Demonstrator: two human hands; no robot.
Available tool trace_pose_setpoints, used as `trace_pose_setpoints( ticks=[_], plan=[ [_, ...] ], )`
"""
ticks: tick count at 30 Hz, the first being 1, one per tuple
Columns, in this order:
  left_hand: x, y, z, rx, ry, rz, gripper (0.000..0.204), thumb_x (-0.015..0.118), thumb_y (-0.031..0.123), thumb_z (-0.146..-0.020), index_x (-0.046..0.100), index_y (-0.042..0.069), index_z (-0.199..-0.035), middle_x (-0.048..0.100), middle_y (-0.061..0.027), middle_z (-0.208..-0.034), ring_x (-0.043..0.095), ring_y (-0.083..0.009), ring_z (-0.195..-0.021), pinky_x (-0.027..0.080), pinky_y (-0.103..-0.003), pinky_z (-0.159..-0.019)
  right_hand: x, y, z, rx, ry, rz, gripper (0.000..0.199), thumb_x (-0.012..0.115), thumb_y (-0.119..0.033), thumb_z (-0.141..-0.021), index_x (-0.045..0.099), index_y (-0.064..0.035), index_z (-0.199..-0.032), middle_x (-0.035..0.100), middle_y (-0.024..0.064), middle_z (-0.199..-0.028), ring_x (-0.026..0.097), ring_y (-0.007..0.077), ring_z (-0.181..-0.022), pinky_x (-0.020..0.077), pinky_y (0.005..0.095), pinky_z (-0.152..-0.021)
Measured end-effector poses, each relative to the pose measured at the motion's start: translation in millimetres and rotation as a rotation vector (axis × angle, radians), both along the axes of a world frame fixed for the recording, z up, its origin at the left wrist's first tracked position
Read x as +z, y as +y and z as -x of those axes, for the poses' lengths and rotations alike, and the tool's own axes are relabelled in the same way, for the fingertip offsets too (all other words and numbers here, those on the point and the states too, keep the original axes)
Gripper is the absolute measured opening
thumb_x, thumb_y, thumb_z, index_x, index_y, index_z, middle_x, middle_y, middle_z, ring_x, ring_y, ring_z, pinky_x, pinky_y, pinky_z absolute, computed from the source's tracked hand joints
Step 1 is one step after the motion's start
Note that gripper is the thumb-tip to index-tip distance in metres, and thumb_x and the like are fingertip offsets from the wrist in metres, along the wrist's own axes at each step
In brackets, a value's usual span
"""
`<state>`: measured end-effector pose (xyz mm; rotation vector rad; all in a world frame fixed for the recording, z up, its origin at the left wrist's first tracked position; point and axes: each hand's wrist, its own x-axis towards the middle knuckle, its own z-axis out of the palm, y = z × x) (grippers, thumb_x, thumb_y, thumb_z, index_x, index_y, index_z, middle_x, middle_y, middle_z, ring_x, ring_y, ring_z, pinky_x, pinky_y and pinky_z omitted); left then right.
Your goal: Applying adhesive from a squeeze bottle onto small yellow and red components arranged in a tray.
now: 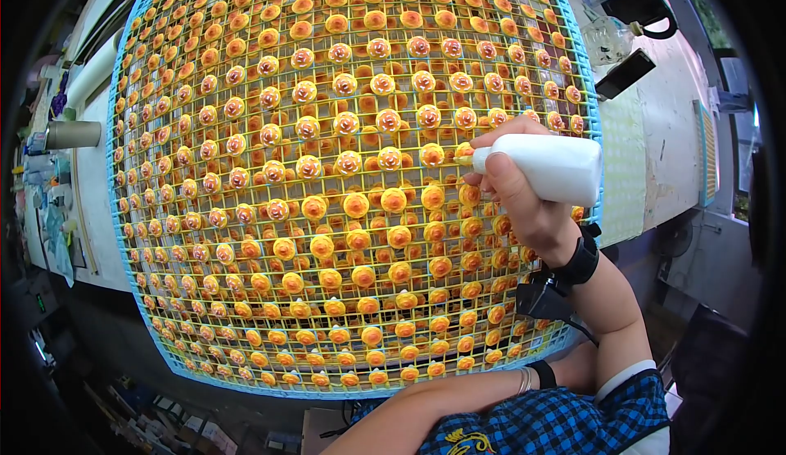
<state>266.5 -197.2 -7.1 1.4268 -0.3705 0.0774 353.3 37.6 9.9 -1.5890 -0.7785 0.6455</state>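
My right hand (520, 189) is wrapped round a white squeeze bottle (557, 164), tilted so its yellowish nozzle (464, 154) points left at a small round piece in the grid. Rows of small yellow-orange pieces (356, 205), like miniature buns, sit on a yellow wire rack (336, 234) with a blue frame (596, 78). Many in the middle rows, such as one bun-like piece (348, 162), carry white marks on top; those nearer me look plain. My left hand (573, 366) lies at the rack's near right edge, its fingers hidden behind my right arm.
More orange pieces show through the mesh beneath. On the right, a pale table (659, 135) bears a dark phone-like slab (626, 74), a clear container (606, 41) and a black jug-like object (643, 4). A roll (74, 134) and plastic bags lie on the left.
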Motion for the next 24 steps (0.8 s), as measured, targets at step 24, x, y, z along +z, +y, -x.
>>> trace_pose_setpoints(
  ticks=[24],
  plan=[
    [6,10,0,-0.087,0.128,0.083,0.017,0.044,0.014,-0.074,0.057,0.004,-0.078,0.056,-0.0165,-0.088,0.048,-0.0296,-0.09,0.036,-0.037,-0.077,3,1,2,-0.029,0.021,0.055,0.01,0.063,-0.009,-0.072,0.057,-0.0027,-0.077,0.056,0.0052,-0.075,0.055,0.0119,-0.065,0.043,0.0224,-0.055]
  ],
)
